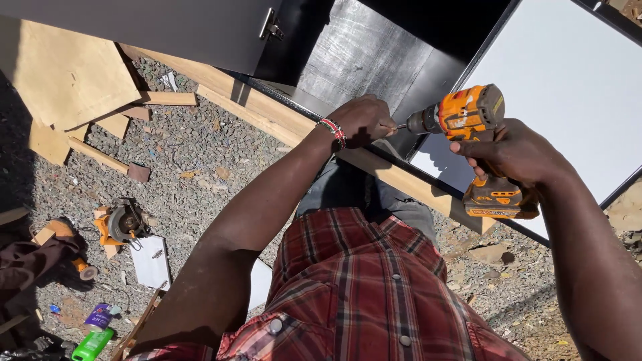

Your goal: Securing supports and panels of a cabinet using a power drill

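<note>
Head view shows gravel [194, 144] strewn with wood scraps, a circular saw [122, 222] and bottles, outdoors in sun. Right hand [511, 152] grips an orange drill [468, 117] at a black panel [374, 60]; left hand [364, 120], closed, pinches the screw at its bit.

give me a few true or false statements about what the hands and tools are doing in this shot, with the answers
1. The right hand grips an orange cordless drill. True.
2. The left hand rests flat on the gravel. False: it is up at the drill's bit, fingers pinched at the tip, against the black cabinet panel.
3. A circular saw lies on the gravel ground. True.
4. The drill's bit points toward the white panel. False: it points away from the white panel, toward the left hand.
5. The left wrist is bare. False: it wears a beaded wristband.
6. A wooden batten runs along the cabinet's edge. True.
</note>
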